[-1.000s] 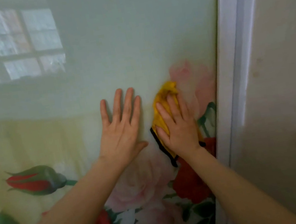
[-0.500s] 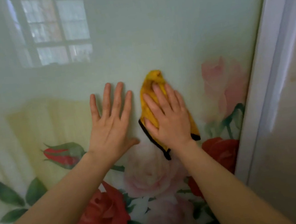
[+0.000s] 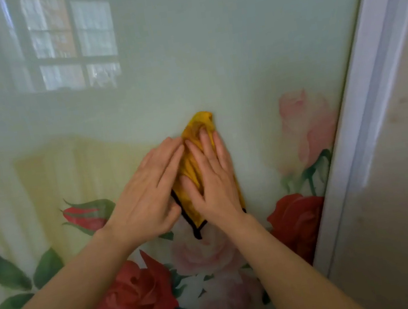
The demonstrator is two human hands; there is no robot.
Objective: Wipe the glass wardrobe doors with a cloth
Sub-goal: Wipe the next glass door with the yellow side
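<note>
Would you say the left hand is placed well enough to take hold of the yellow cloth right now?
Probably yes. The left hand lies beside the yellow cloth, its fingers already at the cloth's left edge, and nothing sits between them; only the right hand covers the cloth's middle.

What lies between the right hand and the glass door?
In the head view, the yellow cloth lies between the right hand and the glass door.

Two bare forearms come into view from the bottom edge, each ending in a hand. The left hand [image 3: 148, 197] and the right hand [image 3: 215, 181] wear no gloves, and no rings, watch or bracelets show on the fingers or wrists. No sleeve reaches into view on either arm. The fingernails [image 3: 203, 131] look short and unpainted.
</note>
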